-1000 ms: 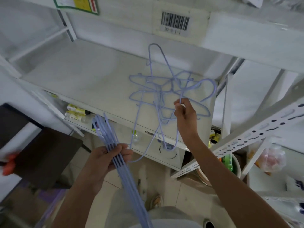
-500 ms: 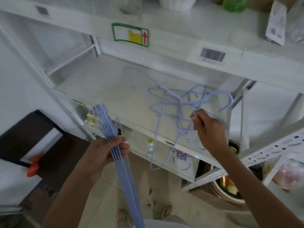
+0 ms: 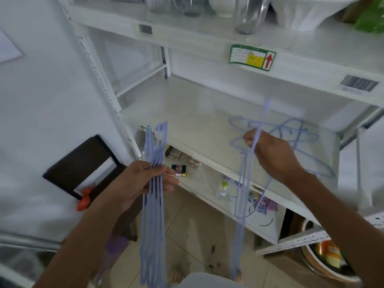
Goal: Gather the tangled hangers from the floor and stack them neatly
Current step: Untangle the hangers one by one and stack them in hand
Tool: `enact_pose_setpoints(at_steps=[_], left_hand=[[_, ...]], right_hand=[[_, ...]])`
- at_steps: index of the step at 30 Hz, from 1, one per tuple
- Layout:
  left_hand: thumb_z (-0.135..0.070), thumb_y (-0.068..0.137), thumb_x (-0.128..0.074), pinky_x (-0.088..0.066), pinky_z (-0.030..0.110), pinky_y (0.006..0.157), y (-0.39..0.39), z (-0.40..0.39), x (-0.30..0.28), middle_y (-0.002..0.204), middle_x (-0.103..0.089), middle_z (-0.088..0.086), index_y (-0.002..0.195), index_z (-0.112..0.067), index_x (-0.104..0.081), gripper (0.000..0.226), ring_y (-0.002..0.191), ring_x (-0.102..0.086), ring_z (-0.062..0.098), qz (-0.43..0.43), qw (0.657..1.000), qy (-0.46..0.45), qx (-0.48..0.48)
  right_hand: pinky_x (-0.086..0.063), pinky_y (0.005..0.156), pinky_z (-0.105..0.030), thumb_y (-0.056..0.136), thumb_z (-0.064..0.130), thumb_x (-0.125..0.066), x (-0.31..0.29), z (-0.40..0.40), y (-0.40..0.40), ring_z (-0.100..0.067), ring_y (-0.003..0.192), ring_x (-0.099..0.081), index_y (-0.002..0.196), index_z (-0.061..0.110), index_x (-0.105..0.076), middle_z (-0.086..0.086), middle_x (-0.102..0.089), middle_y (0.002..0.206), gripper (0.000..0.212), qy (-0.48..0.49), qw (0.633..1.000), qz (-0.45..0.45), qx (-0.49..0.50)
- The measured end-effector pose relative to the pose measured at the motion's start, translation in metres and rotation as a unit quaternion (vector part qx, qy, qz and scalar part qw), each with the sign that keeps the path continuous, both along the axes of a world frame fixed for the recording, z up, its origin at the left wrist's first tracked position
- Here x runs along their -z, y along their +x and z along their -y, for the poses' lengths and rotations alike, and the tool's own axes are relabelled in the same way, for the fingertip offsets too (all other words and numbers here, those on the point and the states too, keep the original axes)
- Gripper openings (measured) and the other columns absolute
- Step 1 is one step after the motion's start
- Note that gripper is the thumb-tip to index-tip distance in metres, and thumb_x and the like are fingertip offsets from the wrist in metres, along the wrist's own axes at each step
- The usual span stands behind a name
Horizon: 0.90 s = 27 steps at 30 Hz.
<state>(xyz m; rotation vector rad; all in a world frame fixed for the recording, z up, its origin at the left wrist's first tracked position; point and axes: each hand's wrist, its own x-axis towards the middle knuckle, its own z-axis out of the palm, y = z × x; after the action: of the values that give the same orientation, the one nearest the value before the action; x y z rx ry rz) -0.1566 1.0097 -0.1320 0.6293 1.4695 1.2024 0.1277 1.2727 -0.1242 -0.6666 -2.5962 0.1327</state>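
My left hand (image 3: 143, 181) grips a flat bundle of several pale blue wire hangers (image 3: 153, 221), held upright in front of the shelf edge, their ends running down toward the floor. My right hand (image 3: 272, 154) pinches one blue hanger (image 3: 243, 183) that hangs down below the shelf edge. Behind that hand a tangle of blue hangers (image 3: 291, 132) lies on the white shelf (image 3: 187, 113).
White metal shelving fills the view; glass jars (image 3: 249, 13) stand on the upper shelf, small packets and a bottle (image 3: 222, 188) on the lower one. A dark frame (image 3: 81, 165) leans against the left wall. A bowl (image 3: 328, 258) sits at lower right on the tiled floor.
The view has swung up and to the left. My right hand has drawn one hanger out of the tangle toward me. The tangle now lies lower on the shelf. My left hand keeps its bundle.
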Motion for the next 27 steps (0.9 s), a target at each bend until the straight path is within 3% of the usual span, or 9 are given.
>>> enact_pose_setpoints(at_steps=[3, 5, 8, 12, 16, 19, 24, 26, 27], left_hand=[[-0.041, 0.091, -0.067, -0.065, 0.033, 0.076, 0.009, 0.004, 0.01, 0.113, -0.08, 0.016, 0.107, -0.016, -0.081, 0.034, 0.097, -0.079, 0.033, 0.022, 1.0, -0.001, 0.005], [-0.041, 0.095, -0.066, -0.065, 0.034, 0.078, 0.018, 0.006, 0.021, 0.117, -0.079, 0.014, 0.116, -0.013, -0.077, 0.037, 0.102, -0.078, 0.034, 0.044, 0.999, -0.005, 0.011], [-0.033, 0.104, -0.059, -0.065, 0.038, 0.084, 0.031, 0.009, 0.034, 0.119, -0.079, 0.011, 0.126, -0.008, -0.07, 0.035, 0.108, -0.077, 0.032, 0.067, 0.997, -0.015, 0.04], [-0.022, 0.106, -0.056, -0.064, 0.039, 0.084, 0.042, 0.009, 0.033, 0.122, -0.075, 0.024, 0.117, 0.0, -0.076, 0.032, 0.109, -0.075, 0.038, 0.192, 0.98, -0.013, 0.044], [-0.026, 0.109, -0.041, -0.064, 0.041, 0.086, 0.045, 0.016, 0.033, 0.125, -0.071, 0.03, 0.116, 0.004, -0.076, 0.047, 0.104, -0.077, 0.037, 0.295, 0.954, 0.021, 0.046], [-0.03, 0.108, -0.043, -0.064, 0.041, 0.085, 0.046, 0.021, 0.035, 0.125, -0.071, 0.03, 0.116, 0.004, -0.076, 0.048, 0.101, -0.077, 0.036, 0.341, 0.938, 0.047, 0.029], [-0.026, 0.093, -0.066, -0.064, 0.033, 0.076, 0.05, 0.018, 0.042, 0.114, -0.076, 0.027, 0.111, 0.001, -0.076, 0.034, 0.092, -0.079, 0.03, 0.224, 0.973, 0.051, 0.01], [-0.019, 0.099, -0.064, -0.064, 0.029, 0.073, 0.053, 0.016, 0.049, 0.106, -0.079, 0.023, 0.116, 0.006, -0.071, 0.031, 0.086, -0.08, 0.025, 0.224, 0.973, 0.039, -0.032], [-0.015, 0.102, -0.061, -0.063, 0.027, 0.072, 0.055, 0.015, 0.052, 0.101, -0.08, 0.021, 0.121, 0.007, -0.068, 0.03, 0.083, -0.08, 0.023, 0.226, 0.972, 0.037, -0.052]], right_hand=[[-0.054, 0.055, -0.04, 0.103, 0.026, -0.035, -0.003, 0.037, -0.048, -0.025, 0.086, -0.07, 0.116, 0.014, -0.064, -0.003, -0.066, 0.11, 0.034, 0.051, 0.995, 0.03, -0.08], [-0.05, 0.048, -0.037, 0.096, 0.009, -0.053, -0.001, 0.063, -0.078, -0.021, 0.08, -0.065, 0.112, 0.016, -0.063, 0.001, -0.064, 0.106, 0.02, 0.067, 0.991, 0.024, -0.11], [-0.044, 0.041, -0.035, 0.087, 0.001, -0.067, 0.007, 0.095, -0.11, -0.023, 0.07, -0.059, 0.105, 0.015, -0.064, -0.001, -0.061, 0.094, 0.023, 0.057, 0.993, 0.013, -0.103], [-0.041, 0.036, -0.032, 0.079, -0.004, -0.072, 0.022, 0.118, -0.135, -0.027, 0.066, -0.062, 0.108, 0.006, -0.07, -0.008, -0.065, 0.089, 0.03, 0.076, 0.994, 0.029, -0.073], [-0.05, 0.043, -0.04, 0.085, -0.007, -0.065, 0.034, 0.122, -0.149, -0.033, 0.077, -0.065, 0.119, 0.001, -0.067, -0.014, -0.066, 0.104, 0.036, 0.026, 0.999, 0.043, -0.012], [-0.054, 0.048, -0.045, 0.092, 0.001, -0.067, 0.044, 0.127, -0.151, -0.033, 0.084, -0.066, 0.128, 0.003, -0.063, -0.014, -0.064, 0.115, 0.037, -0.018, 0.999, 0.035, -0.001], [-0.049, 0.046, -0.034, 0.099, 0.01, -0.059, 0.067, 0.147, -0.129, -0.03, 0.082, -0.066, 0.151, 0.003, -0.044, -0.018, -0.045, 0.154, 0.055, -0.082, 0.994, 0.035, -0.069], [-0.044, 0.051, -0.027, 0.095, 0.005, -0.058, 0.073, 0.159, -0.116, -0.023, 0.086, -0.062, 0.158, 0.006, -0.033, -0.014, -0.032, 0.163, 0.067, -0.099, 0.994, 0.034, -0.039], [-0.048, 0.054, -0.028, 0.093, 0.003, -0.055, 0.075, 0.165, -0.109, -0.023, 0.09, -0.063, 0.16, 0.01, -0.029, -0.009, -0.029, 0.165, 0.072, -0.111, 0.993, 0.026, -0.006]])
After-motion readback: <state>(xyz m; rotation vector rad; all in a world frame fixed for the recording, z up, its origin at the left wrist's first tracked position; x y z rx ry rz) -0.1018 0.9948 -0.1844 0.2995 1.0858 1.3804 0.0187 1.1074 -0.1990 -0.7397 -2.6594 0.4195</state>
